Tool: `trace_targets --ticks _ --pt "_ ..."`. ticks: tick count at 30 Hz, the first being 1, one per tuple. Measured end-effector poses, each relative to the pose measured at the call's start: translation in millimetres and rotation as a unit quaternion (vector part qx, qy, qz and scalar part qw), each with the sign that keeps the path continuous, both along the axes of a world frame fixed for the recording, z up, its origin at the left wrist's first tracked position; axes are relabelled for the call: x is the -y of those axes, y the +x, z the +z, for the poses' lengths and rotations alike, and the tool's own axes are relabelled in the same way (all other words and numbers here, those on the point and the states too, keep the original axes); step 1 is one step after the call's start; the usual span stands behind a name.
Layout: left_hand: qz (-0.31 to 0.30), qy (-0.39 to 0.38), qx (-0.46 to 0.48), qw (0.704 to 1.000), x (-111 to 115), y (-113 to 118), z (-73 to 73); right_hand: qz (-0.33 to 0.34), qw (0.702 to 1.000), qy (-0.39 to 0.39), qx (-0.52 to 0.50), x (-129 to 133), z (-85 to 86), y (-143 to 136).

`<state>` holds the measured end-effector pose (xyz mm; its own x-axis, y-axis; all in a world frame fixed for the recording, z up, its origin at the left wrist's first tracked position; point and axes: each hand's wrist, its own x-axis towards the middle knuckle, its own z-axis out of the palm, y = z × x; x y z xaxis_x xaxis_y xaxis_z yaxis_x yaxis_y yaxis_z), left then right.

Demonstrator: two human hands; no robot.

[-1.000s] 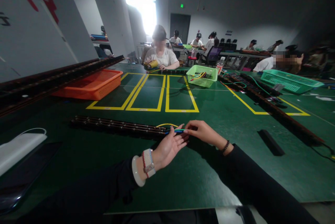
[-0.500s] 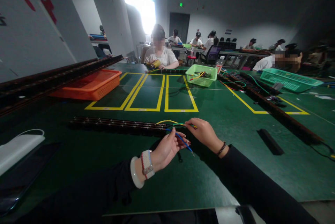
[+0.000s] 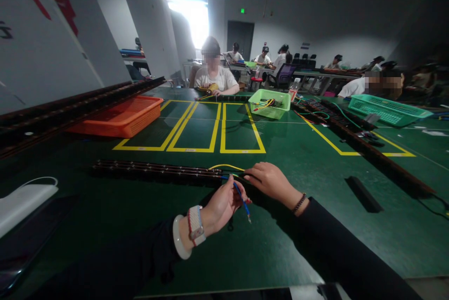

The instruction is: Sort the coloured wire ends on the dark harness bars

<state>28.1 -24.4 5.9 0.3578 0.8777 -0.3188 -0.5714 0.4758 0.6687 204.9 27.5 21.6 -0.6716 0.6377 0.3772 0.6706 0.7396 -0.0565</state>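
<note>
A dark strip-like bundle (image 3: 154, 170) with thin metallic lines lies across the table, and wires come out of its right end. My left hand (image 3: 221, 206) is closed around a blue wire (image 3: 242, 196), whose bare metal tip points down toward me. Just to the right, my right hand (image 3: 271, 182) rests palm down over the other wires, fingers bent. A yellow wire (image 3: 226, 166) arches from the strip to beneath its fingertips. The green wire is mostly hidden between the hands.
An orange basket (image 3: 145, 117) stands left, near long dark strips (image 3: 70, 103). Farther back are a light green basket (image 3: 270, 109) and a teal basket (image 3: 389, 109). A black block (image 3: 364, 194) lies right; a white device (image 3: 26, 204) lies left. A person (image 3: 215, 75) sits opposite.
My right hand has lowered and its fingers now cover the green and yellow wire ends. The blue wire's tip has swung down and slightly left in my left hand.
</note>
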Motion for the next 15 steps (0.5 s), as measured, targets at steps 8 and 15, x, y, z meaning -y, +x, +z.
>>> trace_targets --ticks 8,15 --pt "0.002 -0.049 0.086 0.995 -3.4 -0.7 -4.7 0.276 0.954 0.115 0.0 21.8 11.5 -4.6" --pt "-0.013 -0.067 0.085 0.994 -1.3 -1.2 3.1 0.285 0.943 0.168 0.029 28.0 9.8 -8.8"
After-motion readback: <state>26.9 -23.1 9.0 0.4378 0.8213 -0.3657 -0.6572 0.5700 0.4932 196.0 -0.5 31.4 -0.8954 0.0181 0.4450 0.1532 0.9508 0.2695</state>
